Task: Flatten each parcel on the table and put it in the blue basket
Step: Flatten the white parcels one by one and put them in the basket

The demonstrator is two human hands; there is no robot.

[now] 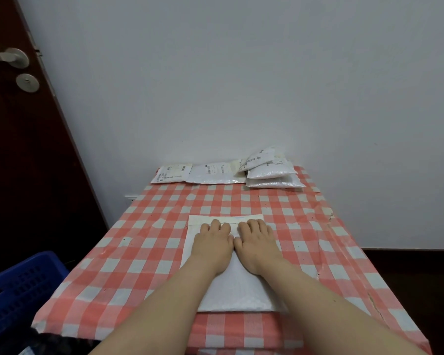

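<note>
A white padded parcel (235, 285) lies flat on the red-and-white checked table (149, 242), near the front edge. My left hand (212, 243) and my right hand (256, 242) rest side by side on its far half, palms down, fingers straight, thumbs almost touching. Both press on it. The blue basket (18, 290) stands at the lower left, beside the table; only its near corner shows.
Several more white parcels lie along the table's far edge by the wall: one at the left (171, 173), one in the middle (215, 172), and a stack at the right (273, 172). A dark wooden door (23, 149) stands at the left.
</note>
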